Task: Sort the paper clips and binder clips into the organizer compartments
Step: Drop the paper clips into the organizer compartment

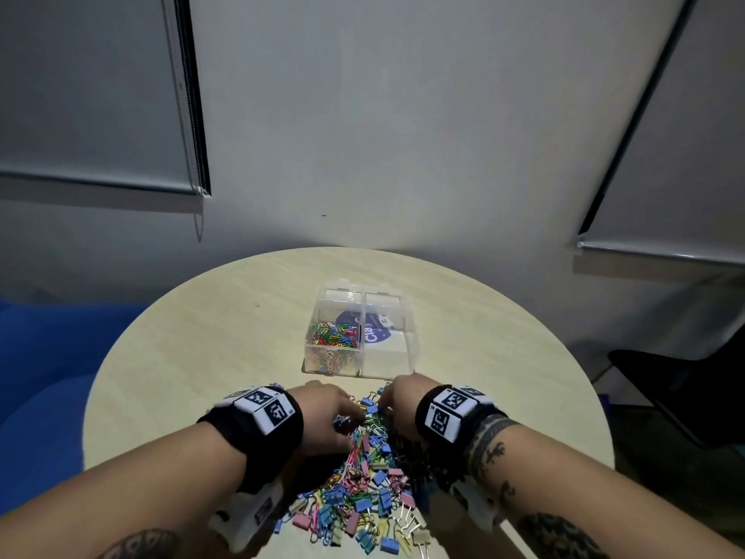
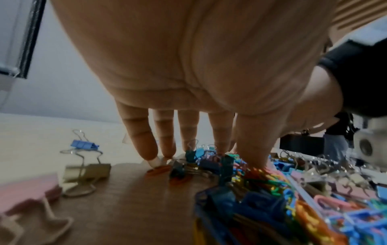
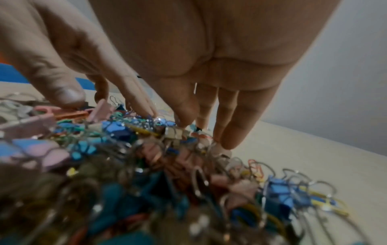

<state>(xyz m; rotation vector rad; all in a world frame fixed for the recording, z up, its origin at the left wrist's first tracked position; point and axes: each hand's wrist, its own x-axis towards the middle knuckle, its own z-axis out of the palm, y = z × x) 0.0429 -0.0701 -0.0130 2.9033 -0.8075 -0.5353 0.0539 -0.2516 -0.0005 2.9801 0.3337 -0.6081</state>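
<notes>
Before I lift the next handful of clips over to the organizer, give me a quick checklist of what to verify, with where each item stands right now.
1. Organizer within reach, beyond the pile: ok.
2. Near left compartment already holds coloured paper clips, with room left: ok.
3. Right side compartments free for binder clips: ok; only a label shows through.
4. Left hand has a grip: not ok; its fingers are straight, tips down at the pile's edge.
5. Right hand has a grip: not ok; its fingers reach straight into the pile.
6. Pile already separated by type: not ok; paper clips and binder clips lie tangled together.
</notes>
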